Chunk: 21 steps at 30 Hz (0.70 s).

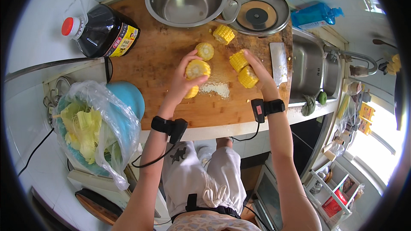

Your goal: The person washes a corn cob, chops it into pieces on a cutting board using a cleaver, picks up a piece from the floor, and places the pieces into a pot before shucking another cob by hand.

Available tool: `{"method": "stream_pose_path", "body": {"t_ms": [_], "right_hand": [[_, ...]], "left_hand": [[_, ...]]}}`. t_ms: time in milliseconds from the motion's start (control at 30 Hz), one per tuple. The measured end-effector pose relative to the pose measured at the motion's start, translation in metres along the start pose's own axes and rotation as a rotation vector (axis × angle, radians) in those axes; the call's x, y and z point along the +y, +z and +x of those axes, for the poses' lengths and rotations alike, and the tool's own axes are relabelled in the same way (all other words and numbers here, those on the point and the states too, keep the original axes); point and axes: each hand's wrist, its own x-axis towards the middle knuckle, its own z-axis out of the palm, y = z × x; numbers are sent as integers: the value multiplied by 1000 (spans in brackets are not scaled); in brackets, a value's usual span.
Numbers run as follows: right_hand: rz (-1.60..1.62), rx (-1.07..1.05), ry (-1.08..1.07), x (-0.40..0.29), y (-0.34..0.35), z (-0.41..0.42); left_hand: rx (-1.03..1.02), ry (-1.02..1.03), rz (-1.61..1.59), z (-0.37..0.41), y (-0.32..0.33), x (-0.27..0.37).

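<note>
My left hand (pixel 180 84) grips a cut piece of corn on the cob (pixel 197 69) between thumb and fingers. Its fingertips are near or touching a second corn piece (pixel 205 51), and part of another piece (pixel 192 92) shows below the thumb. My right hand (pixel 261 72) curls around the right side of two corn pieces, an upper one (pixel 238 60) and a lower one (pixel 248 76). One more corn piece (pixel 223 34) lies apart, near the pot. All rest on a wooden cutting board (pixel 160 102), where pale wet residue (pixel 215 89) spreads between my hands.
A steel pot (pixel 186 2) and an upturned lid (pixel 257 14) stand at the back. A cleaver (pixel 278 62) lies on the board's right edge, by the sink (pixel 306 60). Left are a large dark bottle (pixel 106 31) and a plastic bag (pixel 118 134) holding corn husks (pixel 82 125).
</note>
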Motion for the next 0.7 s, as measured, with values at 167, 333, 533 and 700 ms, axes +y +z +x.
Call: {"method": "stream_pose_path", "body": {"t_ms": [167,333,533,700], "right_hand": [[-271,-36,-205,-11,3,20],[-266,-119,-201,-14,14,38],[-71,-202,-121,-16,29,44],[-1,-115,-39,-9,21,51]], "left_hand": [[93,-369,-751,-13,-12,13],[-54,-429,-833,-12,-18,19],[-270,-598,-988,-5,-7,5],[-284,-698,-883,1,-3,0]]}}
